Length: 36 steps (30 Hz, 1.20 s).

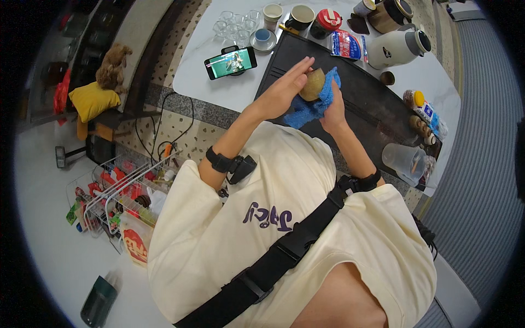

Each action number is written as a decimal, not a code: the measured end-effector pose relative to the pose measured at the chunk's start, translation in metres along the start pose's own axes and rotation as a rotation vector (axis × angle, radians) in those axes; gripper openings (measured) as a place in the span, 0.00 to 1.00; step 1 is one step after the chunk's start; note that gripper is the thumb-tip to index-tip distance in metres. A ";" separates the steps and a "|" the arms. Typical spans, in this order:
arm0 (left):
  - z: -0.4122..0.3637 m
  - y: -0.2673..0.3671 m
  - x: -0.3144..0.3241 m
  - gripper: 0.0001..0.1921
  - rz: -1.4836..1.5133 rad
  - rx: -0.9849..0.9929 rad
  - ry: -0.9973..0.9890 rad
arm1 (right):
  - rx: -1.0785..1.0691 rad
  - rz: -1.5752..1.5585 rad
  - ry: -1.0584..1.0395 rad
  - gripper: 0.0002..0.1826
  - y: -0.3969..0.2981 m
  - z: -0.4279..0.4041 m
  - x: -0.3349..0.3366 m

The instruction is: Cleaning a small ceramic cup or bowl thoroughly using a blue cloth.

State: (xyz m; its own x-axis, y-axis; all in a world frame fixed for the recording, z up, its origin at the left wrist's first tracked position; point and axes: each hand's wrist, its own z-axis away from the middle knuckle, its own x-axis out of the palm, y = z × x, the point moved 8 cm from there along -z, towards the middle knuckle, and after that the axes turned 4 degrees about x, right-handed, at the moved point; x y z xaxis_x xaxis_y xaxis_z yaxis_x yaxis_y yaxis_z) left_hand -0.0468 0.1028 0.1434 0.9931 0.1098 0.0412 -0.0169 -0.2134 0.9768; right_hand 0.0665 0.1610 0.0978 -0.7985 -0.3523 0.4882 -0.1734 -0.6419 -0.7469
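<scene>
Between my hands, above the dark tray (pixel 357 102) on the white table, is a rounded yellow-brown ceramic cup or small pot (pixel 313 85); its exact kind cannot be told. My left hand (pixel 286 89) lies against its left side, fingers extended and close together. A blue cloth (pixel 316 107) is in my right hand (pixel 335 107), pressed to the right side of the vessel and hanging down below it. The cloth and the vessel hide part of my right fingers.
Left of the tray are a phone (pixel 230 62) on a stand, small glasses (pixel 237 28) and a blue cup (pixel 262 35) on a saucer. A red-lidded jar (pixel 326 23), a pack (pixel 349 45) and a white jug (pixel 393 49) line the far side. A plastic pitcher (pixel 402 159) stands right.
</scene>
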 end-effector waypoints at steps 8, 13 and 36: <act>0.000 -0.001 0.010 0.27 0.105 -0.148 -0.045 | 0.078 0.433 -0.213 0.22 -0.005 0.016 0.022; -0.007 -0.005 0.010 0.25 0.145 -0.095 -0.048 | 0.102 0.217 -0.110 0.24 0.000 0.000 -0.002; 0.002 -0.005 0.002 0.23 -0.052 0.019 0.128 | 0.168 0.342 -0.193 0.34 -0.011 0.006 0.021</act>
State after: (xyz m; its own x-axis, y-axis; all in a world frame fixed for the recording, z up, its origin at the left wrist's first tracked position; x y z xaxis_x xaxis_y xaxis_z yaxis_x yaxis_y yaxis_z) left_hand -0.0448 0.1016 0.1384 0.9697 0.2435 0.0179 0.0378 -0.2221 0.9743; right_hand 0.0555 0.1563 0.1189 -0.6687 -0.6746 0.3127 0.1915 -0.5626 -0.8042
